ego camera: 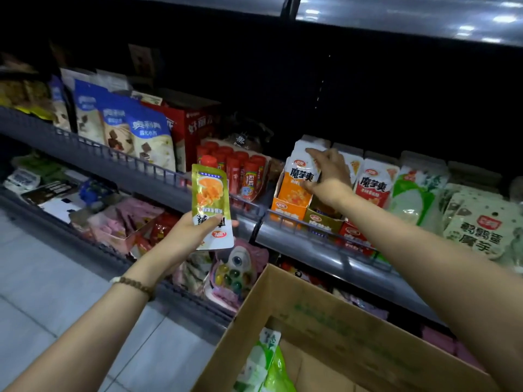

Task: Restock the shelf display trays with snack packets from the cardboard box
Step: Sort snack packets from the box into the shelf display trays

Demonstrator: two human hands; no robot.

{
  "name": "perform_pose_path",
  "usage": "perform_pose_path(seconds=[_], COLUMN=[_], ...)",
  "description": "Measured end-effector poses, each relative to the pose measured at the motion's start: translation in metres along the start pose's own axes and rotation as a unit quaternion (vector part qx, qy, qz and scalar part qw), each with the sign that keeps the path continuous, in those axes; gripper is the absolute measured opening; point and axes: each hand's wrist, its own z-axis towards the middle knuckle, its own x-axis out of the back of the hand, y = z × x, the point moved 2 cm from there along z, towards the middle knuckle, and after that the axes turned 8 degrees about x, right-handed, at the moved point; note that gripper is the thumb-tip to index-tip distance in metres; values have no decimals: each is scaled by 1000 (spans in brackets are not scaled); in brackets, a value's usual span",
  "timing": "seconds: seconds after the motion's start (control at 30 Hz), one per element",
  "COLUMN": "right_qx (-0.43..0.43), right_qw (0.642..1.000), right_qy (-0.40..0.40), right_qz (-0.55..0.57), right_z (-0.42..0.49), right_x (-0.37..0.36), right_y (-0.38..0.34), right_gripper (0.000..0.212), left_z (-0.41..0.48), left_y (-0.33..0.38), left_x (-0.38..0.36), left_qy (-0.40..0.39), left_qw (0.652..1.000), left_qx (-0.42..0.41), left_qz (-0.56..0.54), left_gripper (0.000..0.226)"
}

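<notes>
Cardboard box (pixel 311 315) sits bottom centre-right of frame, top open, w/ a green packet (pixel 266 360) standing inside near its left wall.

Left hand (pixel 192 236), centre of frame, holds a gold packet (pixel 210 199) upright but upside down, print inverted. Thumb lies across the packet's front, fingers curled behind it. Packet is in the air in front of the shelf rail, left of the trays, not touching them. Bead bracelet (pixel 135 285) on that wrist.

Right hand (pixel 329 176), centre-right, reaches to the mid shelf and grips an orange-and-white packet (pixel 300 176): fingers curled over its top right edge, thumb at its lower right side. That packet stands upright in the orange display tray (pixel 288 207) at the shelf front.

Just right of it is a gold tray (pixel 321 223), then a red tray (pixel 352 233); a red-and-white packet (pixel 373 182) stands upright above the red one. Pale green packets (pixel 413 193) further right. Upper left: blue-and-white bags (pixel 150 137), and red bottles (pixel 243 171) beside them.
</notes>
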Motion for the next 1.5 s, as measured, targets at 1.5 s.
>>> perform_pose_path(seconds=[1.5], right_qx=[-86], right_qw=[987], right_qy=[109], right_qz=[81], right_z=[-4], right_x=[106], right_y=[42], right_gripper=[47], left_z=[51], left_y=[18], left_x=[-151], left_qy=[63], left_qw=[851], left_qx=[-246], left_qz=[459], left_gripper=[87])
